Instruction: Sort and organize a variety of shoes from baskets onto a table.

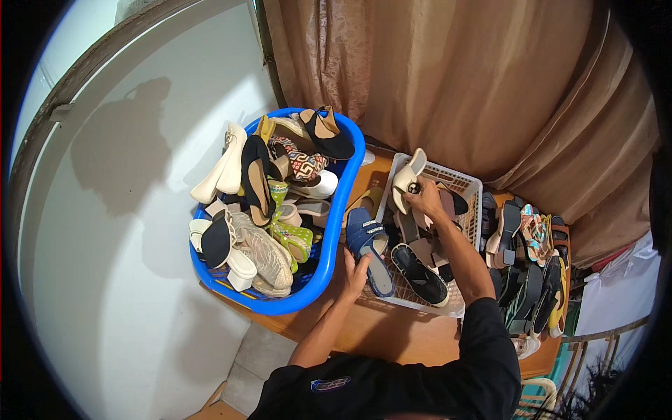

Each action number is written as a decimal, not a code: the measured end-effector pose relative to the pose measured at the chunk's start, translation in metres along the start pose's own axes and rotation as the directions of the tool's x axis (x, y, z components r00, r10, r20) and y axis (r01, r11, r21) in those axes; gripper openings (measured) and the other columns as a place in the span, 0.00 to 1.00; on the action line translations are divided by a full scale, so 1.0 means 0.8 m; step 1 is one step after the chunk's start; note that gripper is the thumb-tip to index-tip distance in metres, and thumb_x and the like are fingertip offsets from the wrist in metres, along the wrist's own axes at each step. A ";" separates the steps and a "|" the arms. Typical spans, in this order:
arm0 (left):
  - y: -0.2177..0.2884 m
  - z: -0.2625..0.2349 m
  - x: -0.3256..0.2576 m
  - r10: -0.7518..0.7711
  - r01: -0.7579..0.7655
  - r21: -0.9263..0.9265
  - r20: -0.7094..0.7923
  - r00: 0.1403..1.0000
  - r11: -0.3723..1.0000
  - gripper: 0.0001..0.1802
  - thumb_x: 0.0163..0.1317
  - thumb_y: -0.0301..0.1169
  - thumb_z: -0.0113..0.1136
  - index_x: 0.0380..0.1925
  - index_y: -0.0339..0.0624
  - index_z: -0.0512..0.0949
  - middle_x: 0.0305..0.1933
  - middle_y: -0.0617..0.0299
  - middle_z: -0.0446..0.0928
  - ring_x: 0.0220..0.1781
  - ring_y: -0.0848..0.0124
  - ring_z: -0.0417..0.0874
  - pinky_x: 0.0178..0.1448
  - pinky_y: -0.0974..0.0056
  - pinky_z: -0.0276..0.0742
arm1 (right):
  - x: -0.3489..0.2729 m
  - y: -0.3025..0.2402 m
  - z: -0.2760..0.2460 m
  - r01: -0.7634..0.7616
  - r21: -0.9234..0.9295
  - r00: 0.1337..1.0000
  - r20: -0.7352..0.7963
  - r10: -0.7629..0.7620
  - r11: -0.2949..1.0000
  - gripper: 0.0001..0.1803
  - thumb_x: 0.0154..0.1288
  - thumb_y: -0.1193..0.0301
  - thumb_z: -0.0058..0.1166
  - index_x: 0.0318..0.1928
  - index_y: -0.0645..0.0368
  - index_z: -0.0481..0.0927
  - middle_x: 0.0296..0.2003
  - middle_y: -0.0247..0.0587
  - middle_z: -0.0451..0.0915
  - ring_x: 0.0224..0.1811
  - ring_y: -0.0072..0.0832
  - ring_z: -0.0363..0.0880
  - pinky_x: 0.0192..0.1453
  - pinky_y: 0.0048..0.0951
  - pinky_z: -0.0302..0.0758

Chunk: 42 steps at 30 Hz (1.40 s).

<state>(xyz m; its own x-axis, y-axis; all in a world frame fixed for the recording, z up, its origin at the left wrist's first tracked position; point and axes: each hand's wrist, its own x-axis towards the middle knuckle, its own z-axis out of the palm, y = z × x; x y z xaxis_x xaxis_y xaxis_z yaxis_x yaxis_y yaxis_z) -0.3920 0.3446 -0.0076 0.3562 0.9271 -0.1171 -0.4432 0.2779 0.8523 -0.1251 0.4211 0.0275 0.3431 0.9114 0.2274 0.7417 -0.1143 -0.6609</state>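
My left hand (355, 274) is closed on a blue slide sandal (379, 271) with a pale insole and a light trim on its strap. The sandal is held upright at the left edge of a white plastic basket (453, 308). Over the far part of that basket, my right hand (425, 199) grips a cream sandal (408, 180) with a dark round ornament. Below the hands, a black slip-on shoe (418, 273) lies in the white basket among other footwear, partly hidden by my right arm.
To the left stands a blue plastic basket (327, 269) heaped with women's shoes. Several rows of sandals (532, 238) lie on the right end of the wooden table (392, 336). Brown curtains (476, 77) hang behind, and a white wall (105, 231) is on the left.
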 end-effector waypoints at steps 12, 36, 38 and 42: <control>0.000 -0.011 0.006 -0.083 0.092 0.114 -0.083 0.993 0.989 0.45 0.52 0.26 0.53 0.67 0.36 0.41 0.62 0.46 0.63 0.62 0.61 0.68 0.67 0.60 0.61 | -0.217 -0.049 -0.161 0.032 0.666 0.875 0.342 -0.343 0.746 0.24 0.33 0.84 0.47 0.39 0.67 0.77 0.53 0.45 0.74 0.61 0.37 0.68 0.67 0.36 0.59; 0.032 0.085 -0.068 -0.257 0.435 -0.278 0.500 0.827 0.856 0.38 0.67 0.60 0.39 0.65 0.43 0.59 0.66 0.57 0.66 0.67 0.61 0.67 0.70 0.50 0.61 | -0.340 -0.095 -0.137 0.284 0.397 0.945 0.036 -0.324 0.873 0.15 0.34 0.81 0.44 0.30 0.64 0.73 0.50 0.44 0.77 0.55 0.44 0.71 0.61 0.39 0.67; 0.050 0.093 -0.067 -0.227 0.455 -0.307 0.560 0.797 0.836 0.44 0.60 0.63 0.48 0.65 0.41 0.59 0.64 0.50 0.67 0.65 0.48 0.68 0.69 0.46 0.63 | -0.342 -0.111 -0.144 0.357 0.308 0.927 0.001 -0.375 0.882 0.15 0.34 0.81 0.47 0.30 0.63 0.73 0.50 0.43 0.77 0.53 0.46 0.71 0.58 0.39 0.68; 0.043 0.103 -0.067 -0.172 0.440 -0.323 0.608 0.775 0.838 0.49 0.54 0.65 0.55 0.64 0.39 0.60 0.60 0.42 0.69 0.63 0.39 0.69 0.66 0.43 0.67 | -0.351 -0.125 -0.143 0.428 0.160 0.903 -0.037 -0.428 0.890 0.18 0.32 0.83 0.54 0.32 0.62 0.74 0.51 0.39 0.77 0.52 0.47 0.71 0.53 0.39 0.71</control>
<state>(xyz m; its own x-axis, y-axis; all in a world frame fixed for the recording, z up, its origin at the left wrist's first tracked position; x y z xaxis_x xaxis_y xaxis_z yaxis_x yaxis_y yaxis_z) -0.3587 0.2837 0.0703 0.8524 0.5178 0.0722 -0.4807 0.7219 0.4977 -0.2296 0.1312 0.1119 0.0139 0.8573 0.5147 0.7147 0.3515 -0.6047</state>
